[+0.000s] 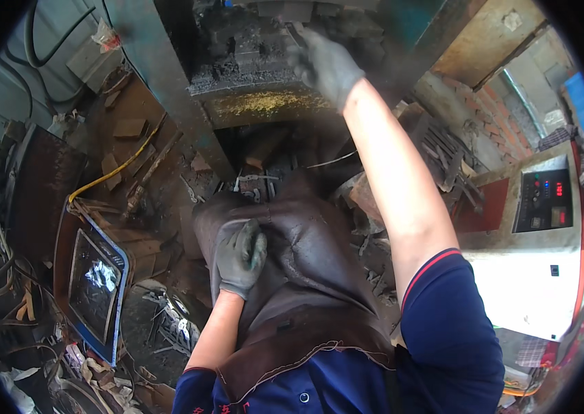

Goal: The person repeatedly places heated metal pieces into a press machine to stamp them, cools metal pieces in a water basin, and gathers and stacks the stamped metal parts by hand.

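Observation:
My right hand [333,65], in a grey work glove, reaches forward into the opening of a heavy metal press [257,65]. Its fingers are bent around a dark, narrow piece whose kind I cannot make out, just below a grey block of the press. The fingers are slightly blurred. Closer in, my left hand [240,259] wears a similar glove with dark stains. It rests on the brown leather apron [319,259] over my lap, fingers curled in, and nothing shows in it. Black grime and loose dark bits cover the press bed.
A steel upright [167,69] flanks the press on the left. To the right stands a white control box [533,269] with a lit display. A blue-edged framed panel [92,290] leans at left, under a yellow hose [116,171]. Metal scraps [174,324] and wood pieces litter the floor.

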Available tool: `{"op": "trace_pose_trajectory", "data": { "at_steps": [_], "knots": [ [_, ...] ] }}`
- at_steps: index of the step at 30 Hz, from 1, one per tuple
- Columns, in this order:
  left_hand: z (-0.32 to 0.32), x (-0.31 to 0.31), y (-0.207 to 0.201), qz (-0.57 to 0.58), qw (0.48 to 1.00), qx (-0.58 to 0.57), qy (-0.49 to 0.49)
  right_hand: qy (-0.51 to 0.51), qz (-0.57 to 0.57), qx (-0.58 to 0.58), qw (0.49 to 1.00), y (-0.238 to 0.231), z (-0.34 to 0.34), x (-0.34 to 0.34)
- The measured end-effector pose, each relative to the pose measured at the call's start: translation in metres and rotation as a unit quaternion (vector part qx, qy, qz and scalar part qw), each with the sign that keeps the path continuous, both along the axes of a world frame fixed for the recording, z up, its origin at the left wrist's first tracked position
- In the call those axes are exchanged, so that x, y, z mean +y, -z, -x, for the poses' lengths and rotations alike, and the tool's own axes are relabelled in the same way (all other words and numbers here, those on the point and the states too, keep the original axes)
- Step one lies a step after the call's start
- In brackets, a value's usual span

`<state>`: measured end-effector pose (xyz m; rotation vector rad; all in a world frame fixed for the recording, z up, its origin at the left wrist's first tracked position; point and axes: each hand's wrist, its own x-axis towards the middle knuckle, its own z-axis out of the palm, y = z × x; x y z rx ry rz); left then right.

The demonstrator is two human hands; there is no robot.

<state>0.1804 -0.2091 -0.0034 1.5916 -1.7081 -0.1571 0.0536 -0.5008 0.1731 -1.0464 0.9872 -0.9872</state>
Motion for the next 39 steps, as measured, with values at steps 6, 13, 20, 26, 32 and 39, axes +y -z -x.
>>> {"op": "trace_pose_trajectory", "data": {
  "at_steps": [6, 13, 20, 26, 32, 39],
  "knots": [
    [-0.002, 0.001, 0.004, -0.016, 1.000, 0.015, -0.009, -0.094, -0.003, 0.001, 0.996, 0.054, 0.055, 0.119],
    [-0.008, -0.010, 0.027, -0.036, 0.987, 0.150, -0.035, -0.075, 0.056, 0.150, 0.984, 0.164, 0.093, 0.216],
    [0.010, -0.179, -0.102, -0.141, 0.828, 0.542, 0.031, -0.042, 0.277, 0.296, 0.913, 0.179, 0.090, 0.220],
    [0.035, -0.264, -0.158, -0.228, 0.814, 0.529, 0.072, -0.065, 0.255, 0.285, 0.922, 0.175, 0.088, 0.217],
    [0.050, -0.292, -0.156, -0.149, 0.764, 0.625, 0.059, -0.060, 0.226, 0.275, 0.933, 0.178, 0.093, 0.211],
    [0.057, -0.296, -0.151, -0.122, 0.743, 0.658, 0.029, -0.059, 0.241, 0.288, 0.925, 0.180, 0.092, 0.212]
  ]
}}
